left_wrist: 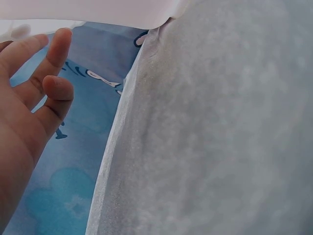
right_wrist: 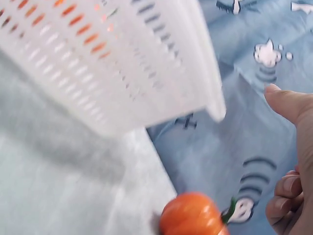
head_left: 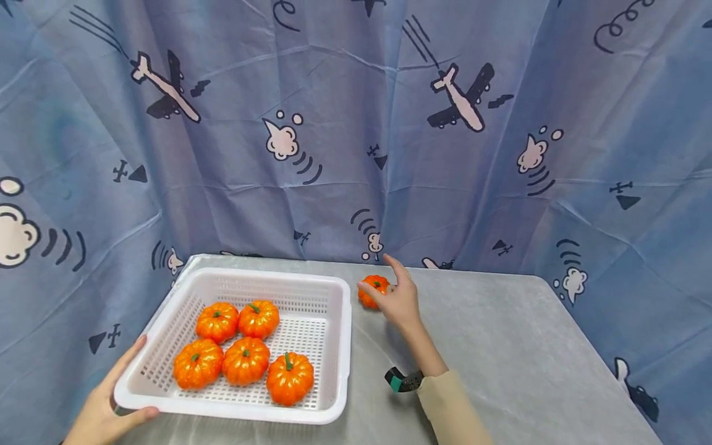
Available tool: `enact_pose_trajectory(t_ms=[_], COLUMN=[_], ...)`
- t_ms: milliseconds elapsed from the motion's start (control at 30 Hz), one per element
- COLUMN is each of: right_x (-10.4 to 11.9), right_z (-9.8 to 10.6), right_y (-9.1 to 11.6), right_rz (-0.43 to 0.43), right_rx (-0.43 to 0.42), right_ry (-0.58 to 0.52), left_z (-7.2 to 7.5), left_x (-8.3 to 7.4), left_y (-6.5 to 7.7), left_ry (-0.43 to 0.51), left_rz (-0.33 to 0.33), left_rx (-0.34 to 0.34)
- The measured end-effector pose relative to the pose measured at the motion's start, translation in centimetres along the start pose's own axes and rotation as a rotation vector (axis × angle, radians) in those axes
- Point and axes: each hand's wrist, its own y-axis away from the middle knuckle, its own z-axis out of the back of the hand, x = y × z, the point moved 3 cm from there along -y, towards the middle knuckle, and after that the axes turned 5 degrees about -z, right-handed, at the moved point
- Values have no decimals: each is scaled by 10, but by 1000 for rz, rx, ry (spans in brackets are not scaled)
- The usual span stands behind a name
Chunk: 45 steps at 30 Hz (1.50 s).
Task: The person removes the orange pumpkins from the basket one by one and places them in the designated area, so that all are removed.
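Observation:
A white plastic basket [head_left: 343,346] holds several small orange pumpkins, one pumpkin [head_left: 290,379] in its front right part. My left hand [head_left: 108,395] grips the basket's front left corner, thumb by the front rim and forefinger along the left side. In the left wrist view, its other fingers [left_wrist: 55,98] are bent below the basket's side [left_wrist: 98,11]. One more small pumpkin [head_left: 371,290] sits on the table right of the basket. Around it my right hand [head_left: 399,300] reaches with thumb and forefinger spread wide; the right wrist view shows a gap between the hand [right_wrist: 298,142] and this pumpkin [right_wrist: 191,215].
A grey cloth covers the table [head_left: 500,346]. Behind and at both sides hangs a blue curtain [head_left: 334,74] printed with planes and clouds, close to the table's back edge. A dark band [head_left: 405,379] is at my right wrist.

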Motion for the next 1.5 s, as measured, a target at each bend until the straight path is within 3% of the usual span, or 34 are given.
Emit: enact_pose_trajectory(t_ms=[300,367,833,1200,1500], right_x=[38,44,80,115,132], right_z=[-20,-24,-53,-81,-112], right_y=[1,2,0,-2,4], right_rz=[47,57,65,145,147], right_rx=[120,145,293,379,424], right_ry=[-76,-91,-14,110,82], left_z=[0,1,2,1,-1], left_x=[7,7,1,0,-1], left_y=[3,3,-1,0,-1], left_ry=[-39,-41,35,43,44], left_rz=[161,169,-20,-34,-47], left_rx=[68,73,-18,-23,-31])
